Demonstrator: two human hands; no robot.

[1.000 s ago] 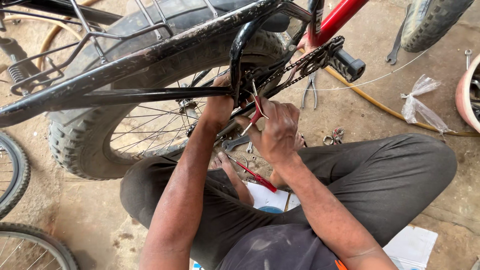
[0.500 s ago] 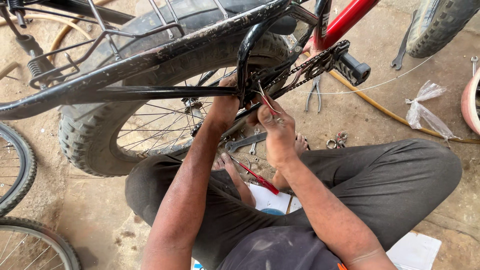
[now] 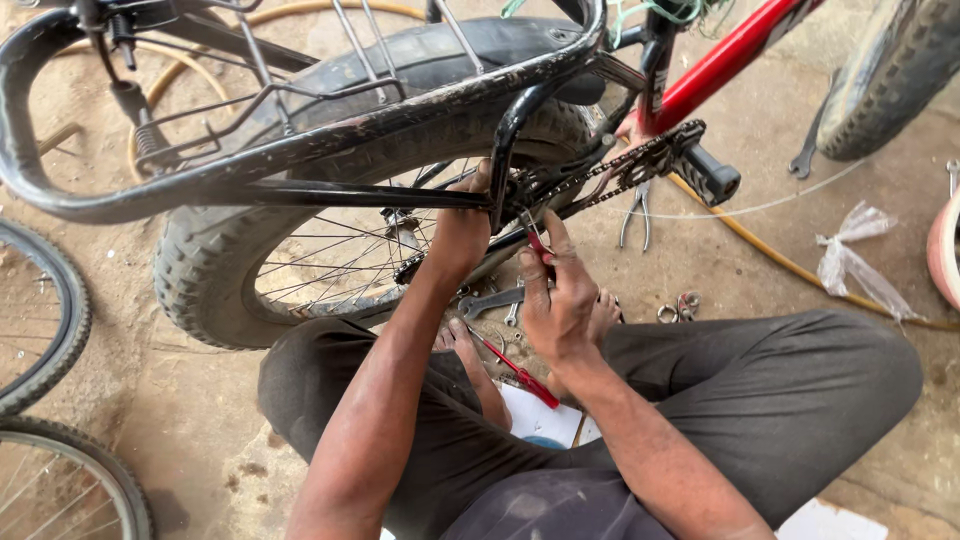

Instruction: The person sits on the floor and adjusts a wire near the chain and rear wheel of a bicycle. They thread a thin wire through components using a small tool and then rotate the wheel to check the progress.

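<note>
Right hand (image 3: 558, 300) pinching a red-handled tool (image 3: 538, 243) at the chain (image 3: 610, 180) — left hand (image 3: 462, 225) gripping the black frame tube (image 3: 330, 195).

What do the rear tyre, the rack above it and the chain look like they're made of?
Rear tyre: black rubber by its look, matt, with a chunky knobbly tread. Rack: metal tubing, probably steel, its black paint scuffed and chipped. Chain: metal links, dark and dull, possibly greasy.

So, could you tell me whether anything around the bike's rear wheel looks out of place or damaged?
Mostly loose clutter: a wrench, pliers and small rings lie scattered on the floor, and a crumpled plastic bag lies by a yellow hose. The black carrier rack looks scuffed. Nothing looks broken.
</note>
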